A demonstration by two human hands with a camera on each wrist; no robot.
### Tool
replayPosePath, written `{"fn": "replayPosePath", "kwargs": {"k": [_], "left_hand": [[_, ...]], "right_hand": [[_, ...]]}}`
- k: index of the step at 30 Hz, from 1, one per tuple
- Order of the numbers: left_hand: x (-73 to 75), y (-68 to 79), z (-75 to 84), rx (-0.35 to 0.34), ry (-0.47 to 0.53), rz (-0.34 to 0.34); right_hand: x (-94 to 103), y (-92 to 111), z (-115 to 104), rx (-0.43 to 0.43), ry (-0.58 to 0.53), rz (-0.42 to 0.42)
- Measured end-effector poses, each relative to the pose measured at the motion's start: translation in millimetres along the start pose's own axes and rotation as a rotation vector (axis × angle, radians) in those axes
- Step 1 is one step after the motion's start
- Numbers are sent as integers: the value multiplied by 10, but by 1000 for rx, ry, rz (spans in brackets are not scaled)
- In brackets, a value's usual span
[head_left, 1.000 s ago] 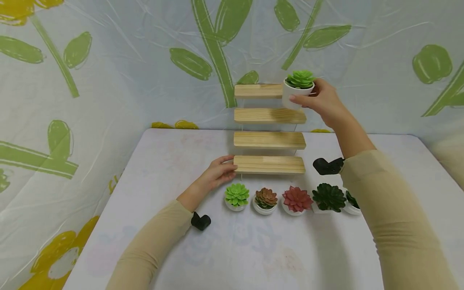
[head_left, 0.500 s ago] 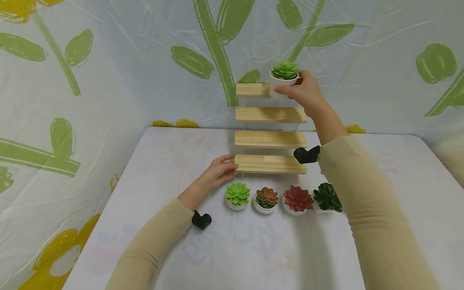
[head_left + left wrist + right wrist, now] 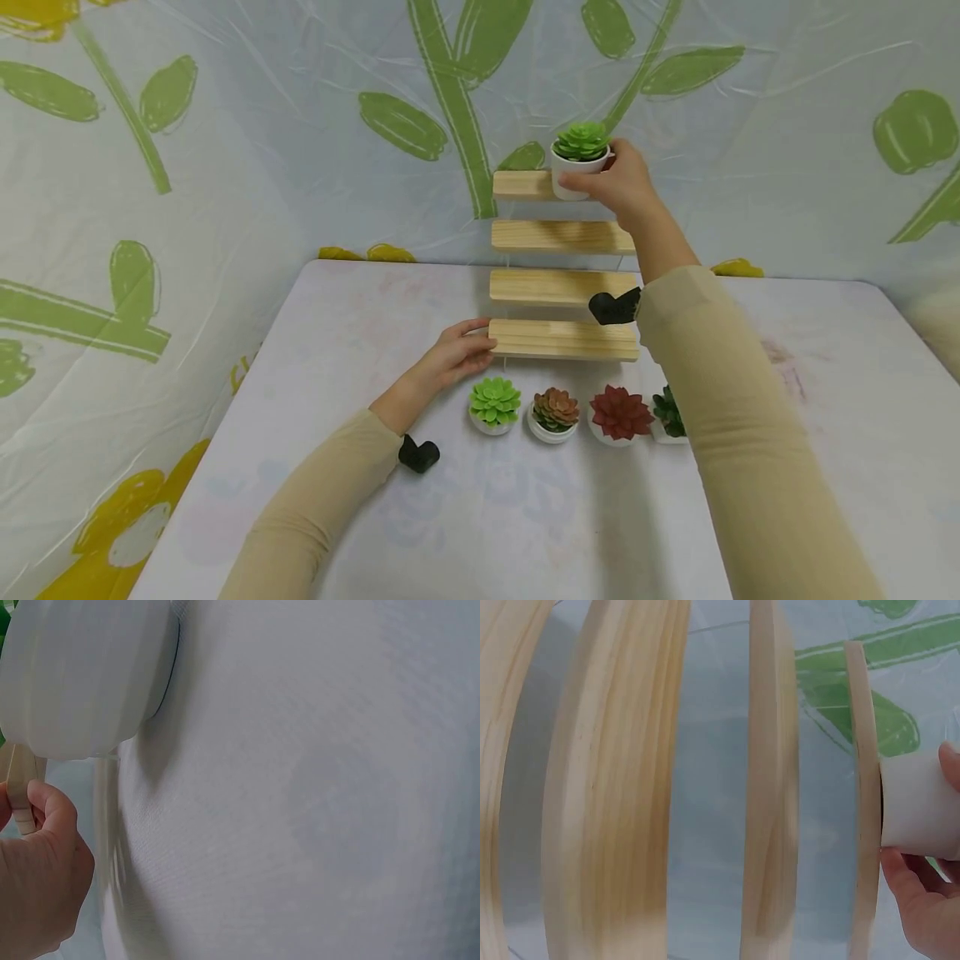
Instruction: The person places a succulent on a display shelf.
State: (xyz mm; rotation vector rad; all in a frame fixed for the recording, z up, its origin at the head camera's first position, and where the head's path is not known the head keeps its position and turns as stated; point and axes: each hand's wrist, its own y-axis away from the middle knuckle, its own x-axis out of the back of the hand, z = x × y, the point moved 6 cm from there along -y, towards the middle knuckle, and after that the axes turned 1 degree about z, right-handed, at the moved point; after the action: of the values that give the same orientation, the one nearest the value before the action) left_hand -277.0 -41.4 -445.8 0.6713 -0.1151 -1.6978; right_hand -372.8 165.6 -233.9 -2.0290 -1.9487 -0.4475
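At the top board of a tiered wooden shelf (image 3: 562, 337), my right hand (image 3: 626, 185) grips a light green potted succulent (image 3: 581, 143) by its white pot. The right wrist view shows this pot (image 3: 919, 804) upright against the top board (image 3: 866, 802), thumb on one side and fingers on the other. My left hand (image 3: 457, 354) pinches the left end of the lowest board; in the left wrist view the thumb and a finger of this hand (image 3: 49, 877) press the board's end (image 3: 22, 787). Part of the top board is hidden behind the pot and right hand.
Before the shelf stand a bright green succulent (image 3: 495, 402), a brown one (image 3: 555, 410), a dark red one (image 3: 620, 412) and a dark green one (image 3: 667, 412), partly behind the right sleeve. A patterned sheet (image 3: 300, 150) hangs behind the white table (image 3: 360, 292).
My right hand has carried the potted succulent leftward from beside the top board's right end to its middle. The left hand keeps its grip on the lowest board.
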Motion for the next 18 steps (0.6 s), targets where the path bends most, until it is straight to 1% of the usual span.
{"fn": "replayPosePath", "kwargs": {"k": [5, 8, 14, 18], "left_hand": [[-2, 7, 0, 2, -1, -1], [-4, 11, 3, 2, -2, 0], [-1, 17, 5, 3, -13, 3], [-1, 23, 6, 5, -16, 3]], "right_hand": [[-26, -23, -4, -26, -43, 8], [-41, -44, -7, -37, -88, 13], [-66, -74, -10, -31, -153, 44], [-73, -83, 26, -31, -192, 59]]}}
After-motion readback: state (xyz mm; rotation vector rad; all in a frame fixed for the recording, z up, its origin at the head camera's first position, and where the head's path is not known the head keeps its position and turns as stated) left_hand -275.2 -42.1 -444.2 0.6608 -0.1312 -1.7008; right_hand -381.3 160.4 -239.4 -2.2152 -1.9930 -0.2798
